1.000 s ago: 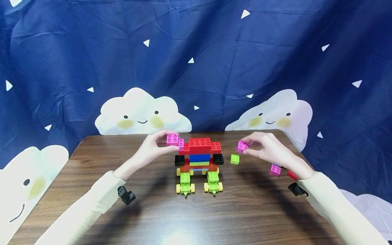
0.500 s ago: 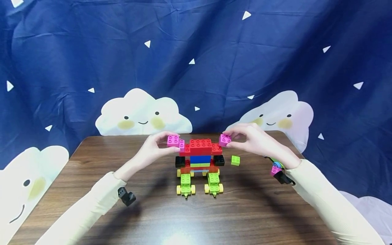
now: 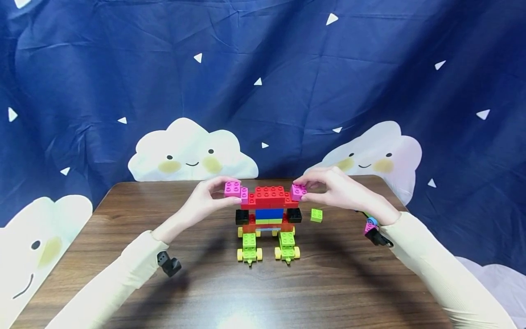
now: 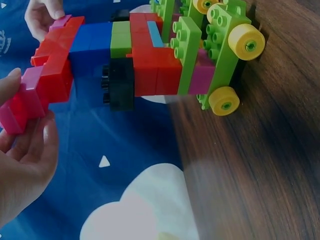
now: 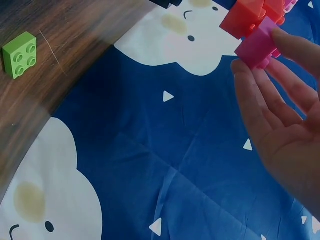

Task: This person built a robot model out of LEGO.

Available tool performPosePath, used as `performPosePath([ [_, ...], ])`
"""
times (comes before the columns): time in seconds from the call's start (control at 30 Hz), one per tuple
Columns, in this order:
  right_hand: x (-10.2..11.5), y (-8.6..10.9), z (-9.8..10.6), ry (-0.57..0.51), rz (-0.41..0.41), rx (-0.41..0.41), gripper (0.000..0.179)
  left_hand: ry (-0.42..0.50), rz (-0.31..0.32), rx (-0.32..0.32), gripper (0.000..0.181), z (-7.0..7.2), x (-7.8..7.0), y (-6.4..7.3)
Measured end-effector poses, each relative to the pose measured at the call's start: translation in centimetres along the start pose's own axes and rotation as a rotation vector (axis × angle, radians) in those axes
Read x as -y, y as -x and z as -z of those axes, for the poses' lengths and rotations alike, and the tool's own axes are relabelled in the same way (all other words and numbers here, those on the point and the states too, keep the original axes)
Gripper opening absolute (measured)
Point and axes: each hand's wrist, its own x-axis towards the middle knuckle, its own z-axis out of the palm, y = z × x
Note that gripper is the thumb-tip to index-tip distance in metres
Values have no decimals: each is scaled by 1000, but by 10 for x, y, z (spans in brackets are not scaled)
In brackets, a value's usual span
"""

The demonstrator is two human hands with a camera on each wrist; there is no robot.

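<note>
A figure of toy building bricks stands upright on the table, with lime wheeled feet [image 3: 249, 246], a blue middle [image 3: 269, 214], black bricks [image 3: 241, 216] at its sides and a red top [image 3: 269, 195]. At the top's left end my left hand [image 3: 207, 198] pinches stepped pink bricks [image 3: 232, 188] between thumb and fingers. My right hand [image 3: 334, 186] pinches a pink brick [image 3: 297, 192] that overlaps the red top's right end. In the right wrist view, this pink brick [image 5: 256, 44] is right at a red brick [image 5: 243, 19], its studs partly hidden by fingers.
A loose lime brick [image 3: 316, 215] lies on the wooden table [image 3: 197, 292] to the right of the figure. Farther right, a pink brick [image 3: 370, 227] and blue and green pieces are partly covered by my right wrist. A dark blue curtain [image 3: 279, 114] hangs behind.
My right hand has carried its pink brick leftward, from above the loose lime brick to the right end of the red top. My left hand has stayed in place.
</note>
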Motion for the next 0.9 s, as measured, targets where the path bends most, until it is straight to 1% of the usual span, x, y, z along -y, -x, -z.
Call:
performPosePath([
  [0.13,1,-2,0,24,26,8,36,-26,9,-13,45,4,2,2],
  [0.23,2,-3,1,55,40,12,35,-22,18,-17,45,6,2,3],
  [0.43,5,-5,0,97,17,34,34,-9,30,-10,45,8,-1,5],
  [0.6,4,-3,-2,92,1,39,33,-6,36,-10,45,8,-1,6],
  [0.9,4,-2,-2,97,21,35,30,9,31,-16,45,7,-1,6],
])
